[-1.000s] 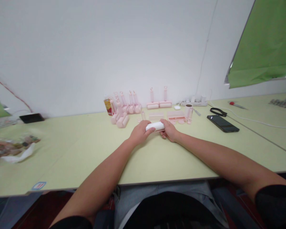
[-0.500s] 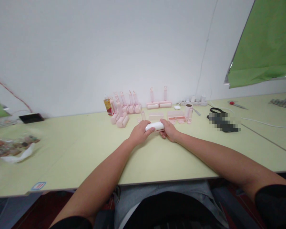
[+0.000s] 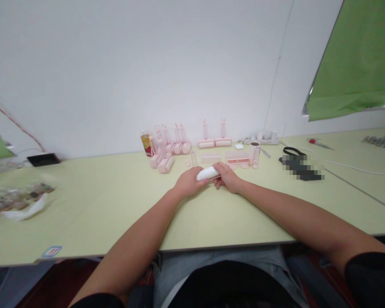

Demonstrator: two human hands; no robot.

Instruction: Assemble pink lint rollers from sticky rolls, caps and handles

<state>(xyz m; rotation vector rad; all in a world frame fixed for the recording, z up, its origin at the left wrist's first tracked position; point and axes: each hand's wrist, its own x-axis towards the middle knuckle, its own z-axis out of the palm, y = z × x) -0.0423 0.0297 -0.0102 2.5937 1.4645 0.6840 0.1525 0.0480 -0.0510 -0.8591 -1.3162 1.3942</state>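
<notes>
Both my hands meet over the middle of a pale green table [image 3: 99, 205]. My left hand [image 3: 188, 185] is closed around the left end of a white roller [image 3: 207, 173]. My right hand [image 3: 226, 177] grips its right end, fingers curled under it. The roller lies tilted, its right end higher. Just behind my hands lie pink tray-like parts [image 3: 238, 158] and a small pink handle piece [image 3: 194, 158].
Along the wall stand several pink lint rollers [image 3: 171, 147], two upright ones [image 3: 214, 139] and a red-yellow carton [image 3: 146, 143]. A power strip [image 3: 261, 138], a black loop, a blurred dark object [image 3: 300, 167], a white cable and a red screwdriver [image 3: 319, 143] lie right. A bag of snacks [image 3: 16, 201] lies left.
My hands have drawn slightly closer together on the white roller and it has tilted, right end up. The view has shifted a little downward.
</notes>
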